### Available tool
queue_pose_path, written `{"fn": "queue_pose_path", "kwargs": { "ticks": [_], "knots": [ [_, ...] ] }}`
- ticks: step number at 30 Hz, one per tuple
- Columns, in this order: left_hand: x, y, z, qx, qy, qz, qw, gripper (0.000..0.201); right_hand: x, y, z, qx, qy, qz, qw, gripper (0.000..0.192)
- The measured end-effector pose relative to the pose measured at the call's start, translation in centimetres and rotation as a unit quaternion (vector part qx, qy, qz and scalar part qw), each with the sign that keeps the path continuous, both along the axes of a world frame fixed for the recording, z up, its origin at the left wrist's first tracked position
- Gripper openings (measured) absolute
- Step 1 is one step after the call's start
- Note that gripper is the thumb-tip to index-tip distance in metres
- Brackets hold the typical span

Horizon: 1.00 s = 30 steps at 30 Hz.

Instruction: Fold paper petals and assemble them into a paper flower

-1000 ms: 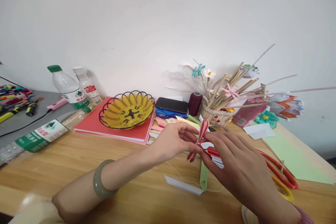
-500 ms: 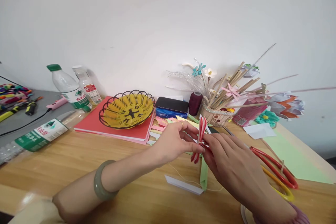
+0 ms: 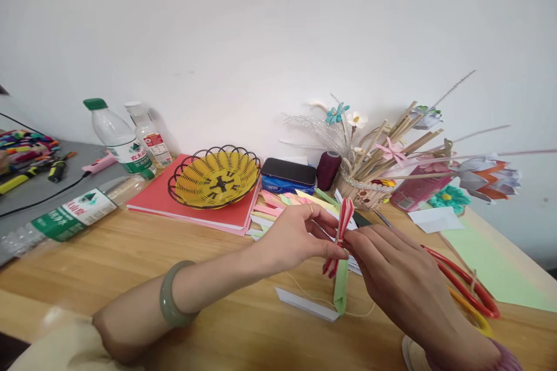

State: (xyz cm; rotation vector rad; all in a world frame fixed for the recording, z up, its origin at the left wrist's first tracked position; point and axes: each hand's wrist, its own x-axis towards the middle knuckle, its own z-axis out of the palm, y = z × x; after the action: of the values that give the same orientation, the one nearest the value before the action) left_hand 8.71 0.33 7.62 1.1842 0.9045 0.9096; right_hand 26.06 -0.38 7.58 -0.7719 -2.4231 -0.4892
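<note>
My left hand and my right hand pinch a pleated red and white paper piece at its middle, holding it upright just above the wooden table. A thin cream thread trails from it across the table. A folded green paper strip stands right below the hands, next to a white folded strip. A jade bangle sits on my left wrist and a ring on a left finger.
Red-handled scissors lie to the right over a yellow ring. Behind the hands are coloured paper strips, a yellow wire basket on red sheets, a dark tin, a maroon thread spool, a holder of sticks and paper flowers, bottles at left.
Both hands stay on the pleated paper, its fingers shifting slightly around the middle. The view has drifted a little, so everything sits slightly right and lower.
</note>
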Motion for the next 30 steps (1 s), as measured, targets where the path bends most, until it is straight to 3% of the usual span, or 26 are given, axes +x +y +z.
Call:
{"fn": "queue_pose_path", "kwargs": {
  "ticks": [2, 4, 6, 8, 11, 13, 21, 25, 30],
  "knots": [
    [-0.3, 0.0, 0.3, 0.002, 0.011, -0.028, 1.0, 0.042, 0.1, 0.2, 0.1, -0.013, 0.003, 0.011, 1.0, 0.024],
    [-0.7, -0.1, 0.6, 0.018, 0.033, -0.059, 0.998, 0.066, 0.3, 0.3, 0.1, -0.027, 0.002, 0.02, 0.999, 0.024],
    [-1.1, -0.2, 0.9, 0.075, 0.073, -0.091, 0.99, 0.098, 0.6, 0.4, 0.0, -0.037, 0.003, 0.027, 0.999, 0.023],
    [-1.4, -0.4, 1.1, 0.174, 0.133, -0.114, 0.969, 0.112, 0.8, 0.4, -0.1, -0.043, 0.005, 0.031, 0.999, 0.021],
    [-1.7, -0.6, 1.1, 0.313, 0.216, -0.127, 0.916, 0.111, 0.8, 0.4, -0.3, -0.047, 0.007, 0.034, 0.998, 0.019],
    [-1.7, -0.6, 1.0, 0.369, 0.257, -0.113, 0.886, 0.107, 0.8, 0.4, -0.3, -0.05, 0.007, 0.037, 0.998, 0.017],
    [-2.3, -0.3, 1.3, 0.488, 0.364, -0.047, 0.792, 0.092, 0.7, 0.8, -0.5, -0.037, 0.01, 0.036, 0.999, 0.017],
    [-2.6, -0.3, 1.8, 0.498, 0.403, -0.04, 0.767, 0.086, 0.8, 1.0, -0.6, -0.035, 0.016, 0.036, 0.999, 0.015],
    [-2.9, -0.2, 2.2, 0.5, 0.399, -0.055, 0.767, 0.073, 0.8, 0.9, -0.6, -0.069, 0.019, 0.052, 0.996, 0.013]
  ]
}}
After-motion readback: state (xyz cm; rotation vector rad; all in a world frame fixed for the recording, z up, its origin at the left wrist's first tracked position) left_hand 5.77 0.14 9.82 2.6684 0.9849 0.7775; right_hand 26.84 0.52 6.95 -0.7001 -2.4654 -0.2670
